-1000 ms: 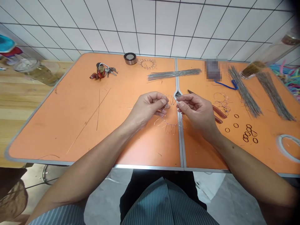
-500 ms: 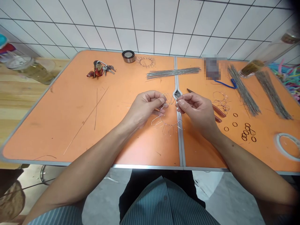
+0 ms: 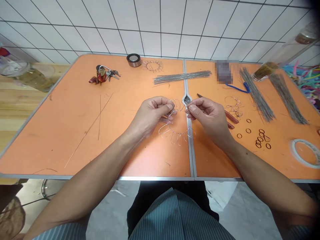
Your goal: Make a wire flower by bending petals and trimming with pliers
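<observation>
A thin wire ring with petal-like loops (image 3: 178,133) hangs between my two hands, just over the orange table (image 3: 140,160). My left hand (image 3: 157,113) pinches its left side between thumb and fingers. At the upper right of the ring, my right hand (image 3: 206,115) closes thumb and forefinger on the wire; the exact spot is hidden by the fingertips. Partly behind my right hand lie pliers with red-brown handles (image 3: 231,117). A similar looped wire ring (image 3: 153,66) rests at the back of the table.
Wire bundles (image 3: 182,77) lie at the back and right. Keys (image 3: 106,74), a tape roll (image 3: 134,60), small dark rings (image 3: 260,138), a white tape ring (image 3: 305,153) and a glass bottle (image 3: 266,70) surround the work. Loose wires (image 3: 88,130) lie left. A metal-edged seam crosses the table.
The whole view has shifted slightly, so objects on the table appear a little further left. Both hands keep their pinch on the wire ring, with barely any movement between them.
</observation>
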Motion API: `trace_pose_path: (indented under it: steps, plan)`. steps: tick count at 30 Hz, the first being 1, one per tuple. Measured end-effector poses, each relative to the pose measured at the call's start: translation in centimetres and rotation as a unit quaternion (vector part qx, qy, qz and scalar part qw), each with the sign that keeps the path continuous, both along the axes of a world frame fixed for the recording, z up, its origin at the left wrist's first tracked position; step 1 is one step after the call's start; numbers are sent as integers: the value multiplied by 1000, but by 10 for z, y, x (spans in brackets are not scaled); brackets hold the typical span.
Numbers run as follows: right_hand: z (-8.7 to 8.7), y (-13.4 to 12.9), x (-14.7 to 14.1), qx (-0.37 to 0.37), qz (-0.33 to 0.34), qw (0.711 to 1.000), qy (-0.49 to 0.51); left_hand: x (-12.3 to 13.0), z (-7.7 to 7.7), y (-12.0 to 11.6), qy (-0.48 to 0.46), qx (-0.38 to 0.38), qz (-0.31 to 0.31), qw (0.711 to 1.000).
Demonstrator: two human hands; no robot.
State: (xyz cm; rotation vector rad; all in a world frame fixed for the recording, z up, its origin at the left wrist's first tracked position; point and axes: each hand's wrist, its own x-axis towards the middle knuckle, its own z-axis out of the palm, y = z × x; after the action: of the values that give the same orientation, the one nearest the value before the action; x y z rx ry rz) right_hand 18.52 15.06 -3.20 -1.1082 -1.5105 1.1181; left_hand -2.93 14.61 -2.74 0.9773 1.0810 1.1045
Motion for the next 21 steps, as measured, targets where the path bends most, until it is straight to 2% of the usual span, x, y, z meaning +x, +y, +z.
trace_pose_path:
  steps: [9, 15, 21]
  plan:
    - [1, 1, -5, -34, 3, 999, 7, 0, -1, -2, 19, 17, -18, 1000]
    - [-5, 3, -3, 6, 21, 999, 26, 1, 1, -3, 43, 19, -34, 998]
    - [-3, 2, -2, 26, 19, 999, 11, 2, 1, -3, 34, 5, -31, 999]
